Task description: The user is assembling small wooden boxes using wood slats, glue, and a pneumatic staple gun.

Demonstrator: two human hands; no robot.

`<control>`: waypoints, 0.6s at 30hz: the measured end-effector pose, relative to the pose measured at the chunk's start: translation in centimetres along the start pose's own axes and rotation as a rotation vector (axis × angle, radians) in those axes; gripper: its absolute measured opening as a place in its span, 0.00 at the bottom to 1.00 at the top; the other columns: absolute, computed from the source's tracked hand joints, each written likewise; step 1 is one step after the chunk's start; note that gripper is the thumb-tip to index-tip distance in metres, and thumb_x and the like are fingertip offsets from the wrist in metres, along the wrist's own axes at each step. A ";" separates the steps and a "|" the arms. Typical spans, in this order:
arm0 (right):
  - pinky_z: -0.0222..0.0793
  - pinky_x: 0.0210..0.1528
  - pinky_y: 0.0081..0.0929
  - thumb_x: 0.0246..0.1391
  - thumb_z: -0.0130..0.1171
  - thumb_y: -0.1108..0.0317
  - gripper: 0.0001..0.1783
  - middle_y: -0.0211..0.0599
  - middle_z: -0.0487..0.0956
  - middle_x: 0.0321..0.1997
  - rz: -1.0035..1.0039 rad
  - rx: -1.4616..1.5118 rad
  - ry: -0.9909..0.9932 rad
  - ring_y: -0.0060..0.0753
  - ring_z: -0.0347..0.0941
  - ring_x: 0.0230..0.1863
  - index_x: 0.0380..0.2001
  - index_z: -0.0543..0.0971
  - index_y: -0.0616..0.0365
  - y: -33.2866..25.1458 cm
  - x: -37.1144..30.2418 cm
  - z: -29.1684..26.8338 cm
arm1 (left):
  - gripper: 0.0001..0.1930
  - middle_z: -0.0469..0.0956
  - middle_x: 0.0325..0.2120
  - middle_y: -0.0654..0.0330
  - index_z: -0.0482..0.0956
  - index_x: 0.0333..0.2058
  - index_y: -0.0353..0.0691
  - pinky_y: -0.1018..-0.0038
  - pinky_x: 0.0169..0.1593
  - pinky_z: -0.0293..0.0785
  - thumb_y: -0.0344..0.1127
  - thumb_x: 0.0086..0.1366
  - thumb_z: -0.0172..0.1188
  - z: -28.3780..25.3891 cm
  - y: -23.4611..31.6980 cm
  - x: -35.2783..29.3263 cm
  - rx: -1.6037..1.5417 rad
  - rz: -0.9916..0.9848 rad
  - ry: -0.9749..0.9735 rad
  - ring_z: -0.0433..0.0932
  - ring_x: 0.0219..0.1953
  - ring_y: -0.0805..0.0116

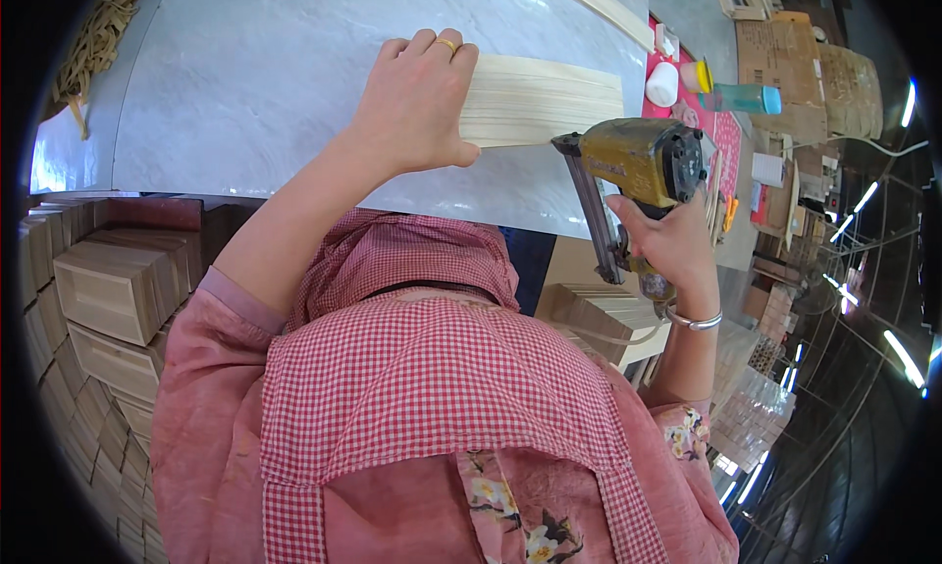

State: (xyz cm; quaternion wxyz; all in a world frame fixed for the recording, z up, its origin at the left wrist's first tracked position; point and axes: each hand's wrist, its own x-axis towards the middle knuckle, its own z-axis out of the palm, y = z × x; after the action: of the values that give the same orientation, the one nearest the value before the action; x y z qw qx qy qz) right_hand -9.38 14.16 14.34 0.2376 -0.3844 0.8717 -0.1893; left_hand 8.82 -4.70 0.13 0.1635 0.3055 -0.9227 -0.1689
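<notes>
A pale, striped wooden piece (545,98) lies on the grey marbled tabletop (245,83). My left hand (417,103) grips its left end, fingers over the far edge and thumb at the near edge. In my right hand (672,240) is a pneumatic staple gun (633,162) with a worn yellow body and a dark magazine. The gun's nose meets or nearly meets the wood's near edge toward its right end; whether they touch I cannot tell. Most of the piece's left end is hidden under my left hand.
Beyond the wood, long pale strips (603,10) lie on the table. A white container (662,84) and a teal bottle (741,98) stand at the right. Stacked wooden boxes (108,284) fill the lower left, and another stack (599,319) sits below the gun. Fibrous strips (98,39) hang at the far left.
</notes>
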 end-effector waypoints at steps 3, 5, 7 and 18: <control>0.71 0.26 0.23 0.51 0.70 0.73 0.13 0.36 0.83 0.29 -0.020 -0.130 -0.026 0.26 0.74 0.23 0.39 0.81 0.67 -1.2 0.1 -0.2 | 0.46 0.73 0.54 0.55 0.71 0.58 0.39 0.61 0.64 0.64 0.46 0.37 0.76 -0.1 -0.3 -0.4 -0.031 -0.001 -0.034 0.72 0.53 0.56; 0.72 0.27 0.24 0.51 0.70 0.73 0.13 0.37 0.84 0.31 -0.033 -0.177 -0.039 0.27 0.75 0.25 0.40 0.81 0.67 -2.0 0.0 -0.3 | 0.47 0.72 0.55 0.55 0.70 0.60 0.39 0.60 0.65 0.64 0.45 0.37 0.76 0.0 -0.9 -0.9 -0.041 -0.010 -0.042 0.72 0.54 0.56; 0.73 0.30 0.26 0.51 0.70 0.73 0.14 0.38 0.85 0.33 0.068 -0.081 -0.023 0.29 0.77 0.27 0.40 0.81 0.67 -2.6 -0.5 -0.4 | 0.48 0.71 0.57 0.55 0.67 0.63 0.42 0.59 0.66 0.65 0.42 0.39 0.76 0.7 -2.4 -2.3 -0.209 0.041 0.059 0.72 0.56 0.55; 0.76 0.33 0.25 0.50 0.73 0.72 0.16 0.41 0.86 0.37 -0.057 0.133 -0.107 0.31 0.81 0.32 0.41 0.81 0.68 -5.4 -3.1 4.9 | 0.53 0.66 0.63 0.55 0.60 0.69 0.53 0.59 0.62 0.74 0.31 0.41 0.72 1.4 -5.5 -4.4 -0.674 0.097 0.063 0.72 0.58 0.51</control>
State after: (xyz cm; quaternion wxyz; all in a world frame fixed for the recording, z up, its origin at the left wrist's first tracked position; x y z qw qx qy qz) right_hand -1.69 12.35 13.93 0.3032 -0.4020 0.8321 -0.2325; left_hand 14.39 -5.85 -4.30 0.2914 0.1954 -0.8230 -0.4468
